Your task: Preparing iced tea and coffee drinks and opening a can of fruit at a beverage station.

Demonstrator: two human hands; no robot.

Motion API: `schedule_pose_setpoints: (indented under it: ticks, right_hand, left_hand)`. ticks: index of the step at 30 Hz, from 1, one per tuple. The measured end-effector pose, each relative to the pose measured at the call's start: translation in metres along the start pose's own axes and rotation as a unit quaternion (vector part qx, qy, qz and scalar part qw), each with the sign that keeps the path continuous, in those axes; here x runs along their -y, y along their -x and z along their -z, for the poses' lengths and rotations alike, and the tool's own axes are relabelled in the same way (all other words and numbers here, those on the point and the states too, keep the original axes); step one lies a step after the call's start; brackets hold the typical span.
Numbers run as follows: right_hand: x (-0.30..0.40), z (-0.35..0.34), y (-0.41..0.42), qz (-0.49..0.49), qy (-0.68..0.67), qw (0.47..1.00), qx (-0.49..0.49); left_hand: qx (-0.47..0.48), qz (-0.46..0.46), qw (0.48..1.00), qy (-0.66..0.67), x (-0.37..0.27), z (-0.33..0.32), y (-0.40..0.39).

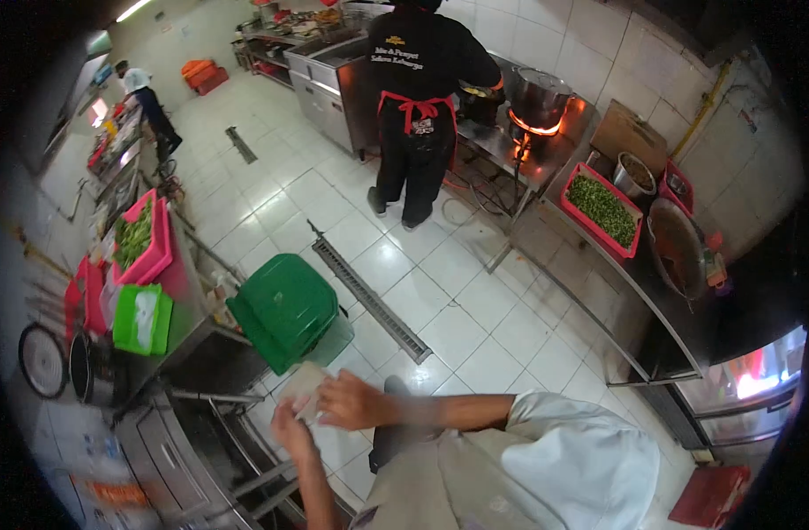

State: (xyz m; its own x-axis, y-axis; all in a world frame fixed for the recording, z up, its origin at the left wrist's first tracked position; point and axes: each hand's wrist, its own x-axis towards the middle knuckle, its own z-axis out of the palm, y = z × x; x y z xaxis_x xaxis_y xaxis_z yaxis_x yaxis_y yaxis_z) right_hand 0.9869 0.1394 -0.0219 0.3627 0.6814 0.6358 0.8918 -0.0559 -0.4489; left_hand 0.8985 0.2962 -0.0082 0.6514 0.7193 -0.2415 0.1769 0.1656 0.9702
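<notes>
My left hand point(293, 427) and my right hand point(353, 401) are close together in front of my body. Between them is a thin pale sheet point(310, 381), which both pinch; I cannot tell whether it is cloth, paper or plastic. Just past the sheet stands a green wheeled bin point(285, 308) with its lid down. The sheet overlaps the bin's near edge in the view, and whether they touch is unclear. Below my left hand is a steel frame point(265, 474) beside a steel cabinet point(163, 457).
A person in black point(414, 99) stands at the stove, where a pot point(540, 89) sits over flames. Another person point(146, 109) works far left. A pink crate of greens point(143, 245) and a green basket point(139, 321) stand left. At right is a tray of chopped greens point(601, 211). A floor drain point(371, 298) crosses the tiles.
</notes>
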Motion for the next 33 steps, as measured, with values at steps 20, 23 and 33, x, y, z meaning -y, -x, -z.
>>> schedule_pose_setpoints:
  ticks: [20, 23, 33]
  right_hand:
    - [-0.558, 0.077, -0.194, -0.536, -0.441, 0.707, -0.138]
    - [-0.64, 0.077, -0.263, -0.512, -0.489, 0.681, -0.186]
    - [-0.883, 0.063, -0.45, -0.474, -0.493, 0.594, -0.423]
  left_hand:
    - [-0.047, 0.055, 0.99, -0.123, -0.026, -0.232, -0.357]
    - [-0.1, 0.102, 0.984, -0.107, -0.005, -0.231, -0.389]
    - [0.008, 0.265, 0.958, -0.105, 0.02, -0.324, -0.79]
